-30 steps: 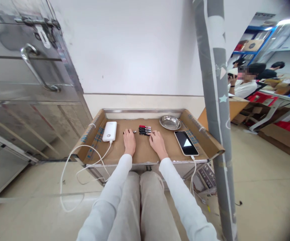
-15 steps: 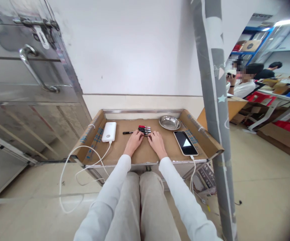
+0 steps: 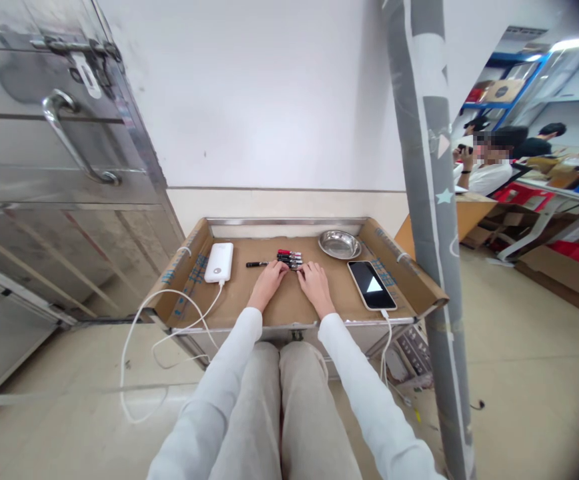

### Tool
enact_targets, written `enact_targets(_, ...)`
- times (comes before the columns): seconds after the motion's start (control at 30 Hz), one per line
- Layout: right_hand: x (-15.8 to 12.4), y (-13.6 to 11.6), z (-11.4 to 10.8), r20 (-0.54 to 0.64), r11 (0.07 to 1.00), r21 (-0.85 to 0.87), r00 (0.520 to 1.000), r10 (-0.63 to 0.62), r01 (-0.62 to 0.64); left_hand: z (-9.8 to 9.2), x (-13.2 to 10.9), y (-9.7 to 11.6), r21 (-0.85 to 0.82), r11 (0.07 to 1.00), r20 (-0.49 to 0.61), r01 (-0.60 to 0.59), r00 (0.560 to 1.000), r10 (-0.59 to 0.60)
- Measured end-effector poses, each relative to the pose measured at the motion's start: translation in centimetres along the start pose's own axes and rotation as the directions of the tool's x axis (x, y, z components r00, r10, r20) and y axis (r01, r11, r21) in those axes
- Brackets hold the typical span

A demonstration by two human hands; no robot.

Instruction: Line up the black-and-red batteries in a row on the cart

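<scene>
Several pens lie side by side in a short row in the middle of the cardboard-lined table, a red pen (image 3: 288,253) at the far side and black pens (image 3: 288,259) nearer to me. My left hand (image 3: 268,285) and my right hand (image 3: 315,287) rest at the near side of this row, fingers curled and pinched toward each other. Between their fingertips is the end of a dark pen (image 3: 293,268), mostly covered by the fingers. Left of the row, another black pen (image 3: 256,265) lies apart, its right end close to my left hand.
A white power bank (image 3: 219,262) with a cable lies left on the cardboard-lined table (image 3: 242,307). At right are a round metal dish (image 3: 340,245) and a phone (image 3: 371,285) on a cable. A grey wrapped pole (image 3: 432,220) stands beside the table; people sit beyond it.
The view has shifted very slightly. Both hands stay at the near side of the pen row, with only slight finger movement; the pens lie as before.
</scene>
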State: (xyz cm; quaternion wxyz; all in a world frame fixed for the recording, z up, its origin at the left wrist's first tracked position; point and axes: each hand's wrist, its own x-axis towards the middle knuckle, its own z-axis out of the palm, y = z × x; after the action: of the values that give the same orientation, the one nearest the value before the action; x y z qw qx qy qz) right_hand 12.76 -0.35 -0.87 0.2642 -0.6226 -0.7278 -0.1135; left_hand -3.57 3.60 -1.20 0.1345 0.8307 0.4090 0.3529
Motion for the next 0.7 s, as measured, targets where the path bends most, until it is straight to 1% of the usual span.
enact_targets(0.13,0.03,-0.06,-0.13,0.030,0.998,0.036,0.998,-0.049,0.048,0.11,0.00,-0.13,-0.022,0.999,0.020,0.034,0.999,-0.033)
enact_targets(0.3,-0.03,-0.07,-0.11,0.021,0.999,0.041,0.999,-0.032,0.031,-0.07,-0.01,0.01,-0.022,0.998,0.032,0.061,0.998,-0.060)
enact_targets(0.57,0.06,-0.12,-0.27,0.033,0.997,0.082,0.999,-0.010,0.007,-0.18,-0.01,0.09,-0.028,0.999,0.042,0.042,0.998,-0.041)
enact_targets(0.7,0.12,0.00,-0.15,0.037,0.993,0.116,0.999,-0.026,0.021,-0.13,-0.05,0.05,-0.039,0.999,0.043,0.031,0.999,-0.029)
